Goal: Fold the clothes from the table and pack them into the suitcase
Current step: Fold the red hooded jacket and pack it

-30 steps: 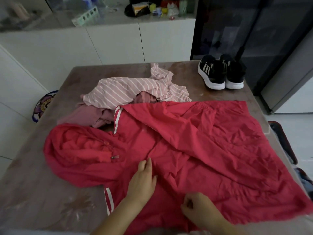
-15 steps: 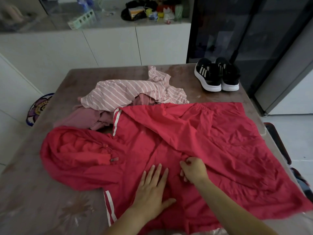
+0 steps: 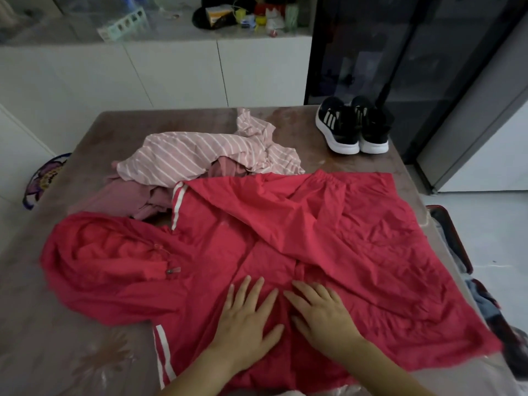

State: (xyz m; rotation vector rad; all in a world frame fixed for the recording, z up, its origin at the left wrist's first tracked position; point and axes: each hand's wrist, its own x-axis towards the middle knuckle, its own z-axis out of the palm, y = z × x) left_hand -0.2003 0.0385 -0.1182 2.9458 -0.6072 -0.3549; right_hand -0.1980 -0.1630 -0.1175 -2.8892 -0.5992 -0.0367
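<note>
A red hooded jacket with white stripes lies spread across the brown table, hood to the left. My left hand and my right hand lie flat side by side on its middle, fingers straight and spread, pressing the fabric down. Behind the jacket sits a crumpled pink striped garment on top of a plain pink one. At the right edge, below the table, part of an open suitcase shows with clothes inside.
A pair of black sneakers with white soles stands on the table's far right corner. White cabinets with a cluttered counter run behind, and a dark glass door is at the back right. A patterned object sits left of the table.
My right hand moved from the jacket's near edge up to its middle, gripped a fold, then opened flat. My left hand stayed flat on the jacket's middle, shifting slightly.
</note>
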